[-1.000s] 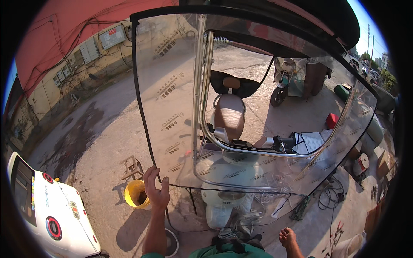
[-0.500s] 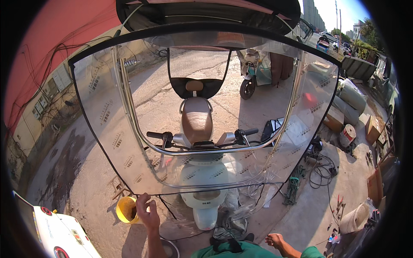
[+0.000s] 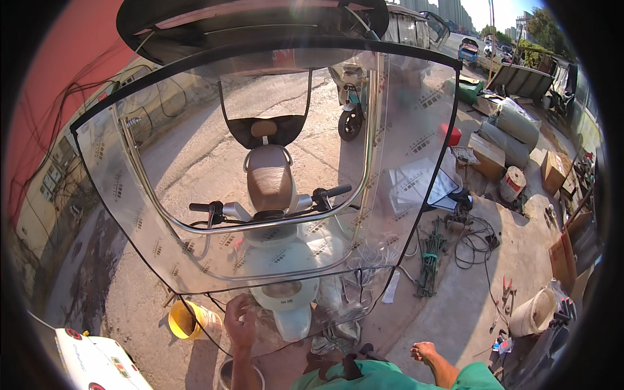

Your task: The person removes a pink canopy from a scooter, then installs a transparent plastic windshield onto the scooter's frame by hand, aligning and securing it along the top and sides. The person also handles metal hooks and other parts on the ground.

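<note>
A person's left hand (image 3: 239, 320) grips the lower edge of a clear plastic windshield (image 3: 195, 149), fingers closed on the black-trimmed rim, on a sunlit concrete yard. The sheet rises up and away from that hand and spreads across most of the view, with a white electric scooter (image 3: 276, 260) seen through it, brown seat and black handlebars included. The right hand (image 3: 426, 351) sits low at the person's right, well apart from the left and away from the sheet's right edge (whether it grasps anything cannot be told). A yellow bucket (image 3: 185, 320) stands just beside the left hand, on its outer side. Green cable bundles (image 3: 429, 260) and black cords lie on the ground to the right, near a white bucket (image 3: 534, 312), with cardboard boxes (image 3: 487, 156) farther off
</note>
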The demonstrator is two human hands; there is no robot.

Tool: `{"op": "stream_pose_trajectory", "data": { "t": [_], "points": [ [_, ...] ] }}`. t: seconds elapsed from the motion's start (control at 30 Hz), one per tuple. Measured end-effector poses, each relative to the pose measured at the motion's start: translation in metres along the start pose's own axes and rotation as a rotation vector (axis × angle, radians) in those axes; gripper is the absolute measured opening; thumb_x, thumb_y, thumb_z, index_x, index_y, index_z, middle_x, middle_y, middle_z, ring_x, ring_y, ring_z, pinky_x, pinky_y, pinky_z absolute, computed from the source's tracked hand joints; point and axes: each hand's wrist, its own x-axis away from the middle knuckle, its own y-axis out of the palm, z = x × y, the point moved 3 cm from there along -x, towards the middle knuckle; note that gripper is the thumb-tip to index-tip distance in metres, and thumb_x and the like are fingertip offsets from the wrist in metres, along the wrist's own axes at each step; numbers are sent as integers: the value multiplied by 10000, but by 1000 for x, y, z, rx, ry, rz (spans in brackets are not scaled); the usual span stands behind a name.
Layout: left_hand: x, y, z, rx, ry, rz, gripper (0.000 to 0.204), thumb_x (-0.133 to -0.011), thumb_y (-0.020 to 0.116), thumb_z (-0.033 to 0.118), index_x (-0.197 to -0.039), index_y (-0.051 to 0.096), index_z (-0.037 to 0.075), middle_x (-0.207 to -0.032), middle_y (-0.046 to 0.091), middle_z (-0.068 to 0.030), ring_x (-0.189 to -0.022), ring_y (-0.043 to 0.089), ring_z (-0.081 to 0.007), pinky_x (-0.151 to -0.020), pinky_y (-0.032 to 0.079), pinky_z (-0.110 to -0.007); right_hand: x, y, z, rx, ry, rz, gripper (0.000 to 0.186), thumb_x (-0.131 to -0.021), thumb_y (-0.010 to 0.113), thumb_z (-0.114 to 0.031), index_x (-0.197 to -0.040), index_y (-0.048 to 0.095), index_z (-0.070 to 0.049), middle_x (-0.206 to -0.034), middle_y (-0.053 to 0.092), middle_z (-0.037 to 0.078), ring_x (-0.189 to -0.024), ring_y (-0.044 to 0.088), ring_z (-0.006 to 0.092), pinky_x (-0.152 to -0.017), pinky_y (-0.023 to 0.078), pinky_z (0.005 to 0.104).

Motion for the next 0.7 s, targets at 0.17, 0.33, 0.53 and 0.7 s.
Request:
{"op": "stream_pose_trajectory", "data": {
  "t": [0.17, 0.33, 0.53, 0.7],
  "points": [
    [17, 26, -10, -16, -116, -210, 414, -899, 734, 29, -1307, 668, 0, -1194, 720, -125, -1050, 729, -208, -845, 612, -348, -2, -7, 3, -36, -16, 1, 132, -1005, 661, -151, -1060, 671, -31, -865, 738, 127, -656, 719, 255, -489, 519, 359],
    [18, 48, -18, -27, -134, -465, 423, -914, 765, 93, -1316, 665, 8, -1203, 726, -133, -1078, 722, -215, -906, 596, -364, 6, 6, 21, -76, -24, 17, 142, -991, 662, -150, -1066, 676, -30, -885, 745, 124, -674, 725, 245, -504, 523, 354],
    [6, 63, -20, -45, -124, -611, 445, -909, 803, 139, -1325, 683, 37, -1245, 721, -136, -1111, 722, -236, -894, 590, -375, 28, 46, 66, -64, 28, 22, 161, -980, 652, -148, -1076, 695, -27, -905, 752, 111, -691, 728, 222, -551, 547, 349],
    [3, 64, -54, -53, -176, -726, 458, -914, 799, 172, -1337, 682, 40, -1268, 716, -143, -1119, 721, -237, -893, 590, -378, 42, 78, 91, -50, 26, 0, 167, -1008, 644, -183, -1096, 683, -45, -949, 760, 104, -740, 738, 231, -630, 574, 392]
  ]
}}
